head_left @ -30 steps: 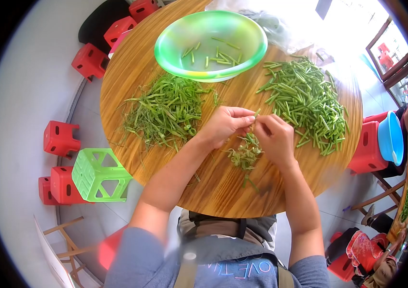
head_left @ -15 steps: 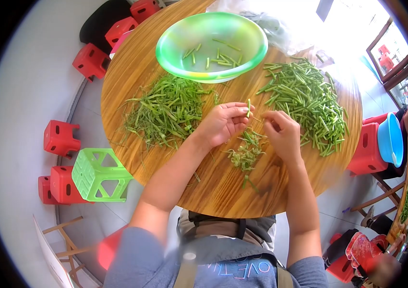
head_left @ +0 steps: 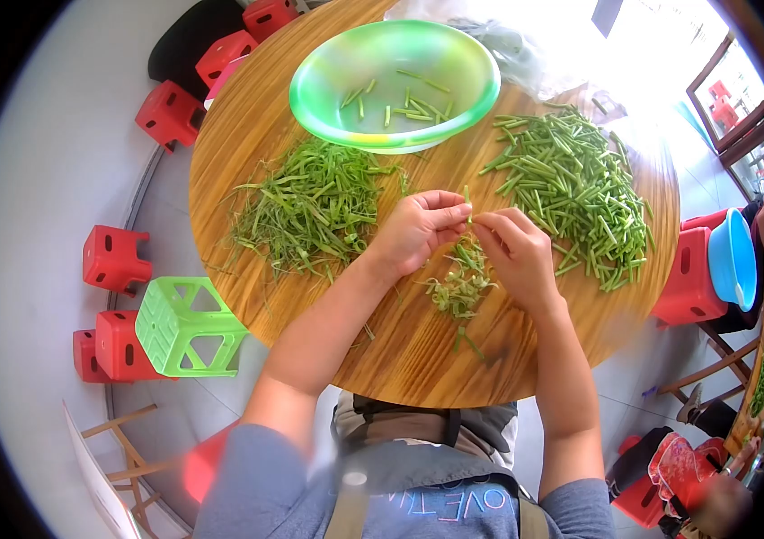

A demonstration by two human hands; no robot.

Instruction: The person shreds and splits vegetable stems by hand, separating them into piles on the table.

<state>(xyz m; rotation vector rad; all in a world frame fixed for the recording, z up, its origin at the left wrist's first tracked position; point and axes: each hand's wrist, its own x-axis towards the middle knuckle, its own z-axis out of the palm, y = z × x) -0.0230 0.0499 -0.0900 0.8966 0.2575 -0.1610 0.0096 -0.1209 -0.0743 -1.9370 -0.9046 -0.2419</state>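
Note:
Between thumb and fingers my left hand [head_left: 418, 231] pinches a short green stem [head_left: 467, 199], which stands upright. The fingertips of my right hand [head_left: 517, 251] are pressed together at the stem's lower end; whether they also grip it is too small to tell. Just below the hands lies a small heap of pale peelings [head_left: 459, 289]. Left of my left hand is a pile of leafy greens [head_left: 315, 205]. A large pile of cut green stems [head_left: 575, 193] spreads beyond my right hand. Several stem pieces lie in the green bowl [head_left: 346, 135].
Everything rests on a round wooden table [head_left: 418, 359]. A clear plastic bag [head_left: 517, 54] is behind the bowl. A green stool [head_left: 166, 328] and red stools [head_left: 117, 259] stand at the left. At the right are a blue basin [head_left: 731, 260] and part of another person [head_left: 683, 467].
Half a second ago my right hand was apart from the stem; it has moved left and up to the stem's lower end. My left hand still holds the stem.

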